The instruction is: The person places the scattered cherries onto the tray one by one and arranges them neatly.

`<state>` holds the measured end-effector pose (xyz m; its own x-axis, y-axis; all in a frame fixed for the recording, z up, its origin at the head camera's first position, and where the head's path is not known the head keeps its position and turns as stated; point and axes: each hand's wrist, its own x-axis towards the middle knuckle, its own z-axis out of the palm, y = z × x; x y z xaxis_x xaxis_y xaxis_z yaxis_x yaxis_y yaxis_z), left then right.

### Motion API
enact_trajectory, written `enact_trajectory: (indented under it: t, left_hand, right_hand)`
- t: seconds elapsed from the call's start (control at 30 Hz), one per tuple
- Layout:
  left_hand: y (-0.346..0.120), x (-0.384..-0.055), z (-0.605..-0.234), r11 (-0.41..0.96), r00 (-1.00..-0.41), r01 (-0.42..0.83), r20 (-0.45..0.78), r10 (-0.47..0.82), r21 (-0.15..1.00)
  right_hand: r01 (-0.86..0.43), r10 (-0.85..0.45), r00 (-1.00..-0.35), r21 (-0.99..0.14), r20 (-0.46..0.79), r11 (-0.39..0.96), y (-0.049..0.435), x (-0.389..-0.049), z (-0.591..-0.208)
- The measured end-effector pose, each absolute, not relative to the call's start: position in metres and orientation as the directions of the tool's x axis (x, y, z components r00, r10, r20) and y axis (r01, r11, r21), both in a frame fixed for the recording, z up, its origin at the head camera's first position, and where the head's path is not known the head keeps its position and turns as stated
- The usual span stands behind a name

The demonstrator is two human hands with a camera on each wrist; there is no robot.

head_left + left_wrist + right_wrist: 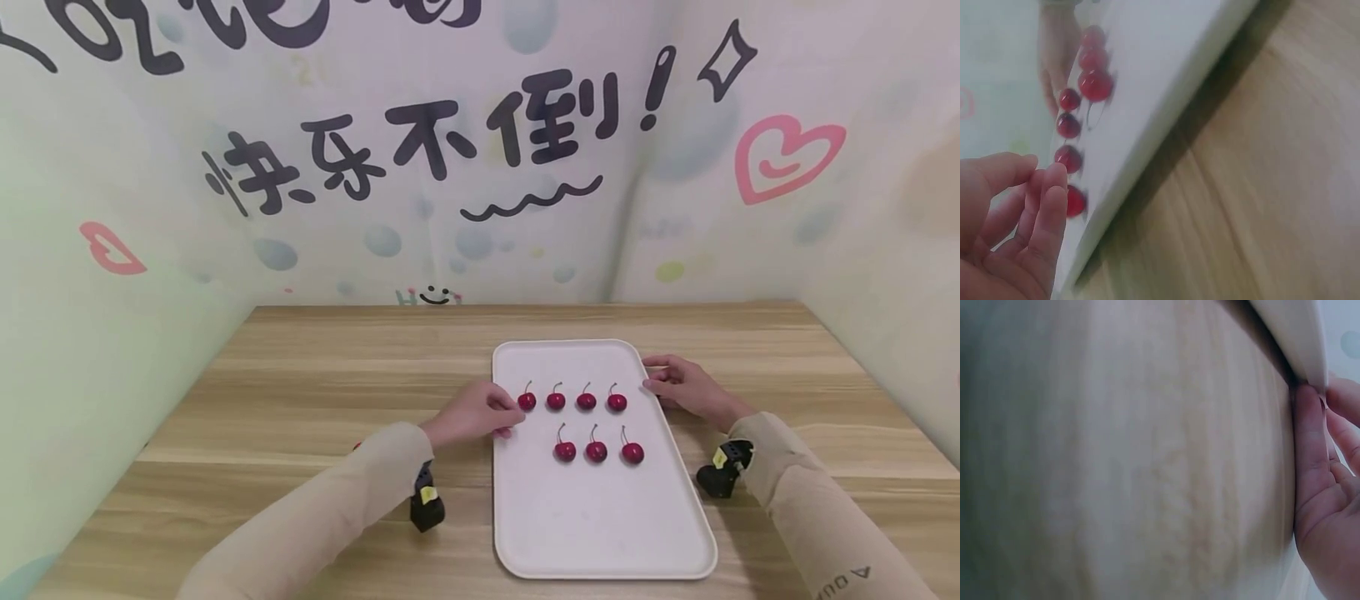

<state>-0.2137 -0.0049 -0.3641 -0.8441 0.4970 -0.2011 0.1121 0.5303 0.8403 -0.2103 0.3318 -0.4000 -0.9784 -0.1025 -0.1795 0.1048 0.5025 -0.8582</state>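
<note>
A white tray (600,525) bears several dark red cherries with stems, in a back row and a front row of three. My left hand (483,411) hangs over the tray's left edge, right beside the leftmost back-row cherry (527,402). In the left wrist view, its fingers (1054,212) are loosely bent, and nothing shows between thumb and fingertips; that cherry (1076,201) sits partly hidden behind them. My right hand (693,389) grips the tray's right rim, one finger (1310,425) at its underside and the others above, as the right wrist view shows.
Beneath the tray is a wood-grain table (337,358). A bit of something red (357,446) peeks out behind my left forearm, mostly hidden. A printed wall cloth (420,242) stands along the table's back edge. Black wrist cameras (427,504) hang below both sleeves.
</note>
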Motion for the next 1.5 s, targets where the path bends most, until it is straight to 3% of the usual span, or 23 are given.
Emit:
enact_trajectory:
  t: [0.37, 0.6, 1.1, 1.5]
  left_hand:
    - [-0.082, -0.227, -0.365, 0.569, -0.903, 0.151, -0.122, 0.412, 0.809]
    - [-0.124, -0.233, -0.374, 0.62, -0.924, 0.093, -0.165, 0.346, 0.779]
    - [-0.158, -0.235, -0.382, 0.659, -0.89, 0.131, -0.205, 0.407, 0.74]
    - [-0.164, -0.237, -0.375, 0.61, -0.792, 0.241, -0.21, 0.573, 0.755]
  right_hand:
    - [0.093, -0.108, -0.979, -0.852, -0.172, 0.515, 0.332, -0.21, -0.401]
    - [0.095, -0.105, -0.979, -0.854, -0.172, 0.512, 0.331, -0.21, -0.401]
    - [0.093, -0.108, -0.98, -0.866, -0.167, 0.49, 0.329, -0.209, -0.4]
    - [0.079, -0.122, -0.98, -0.876, -0.155, 0.477, 0.329, -0.208, -0.398]
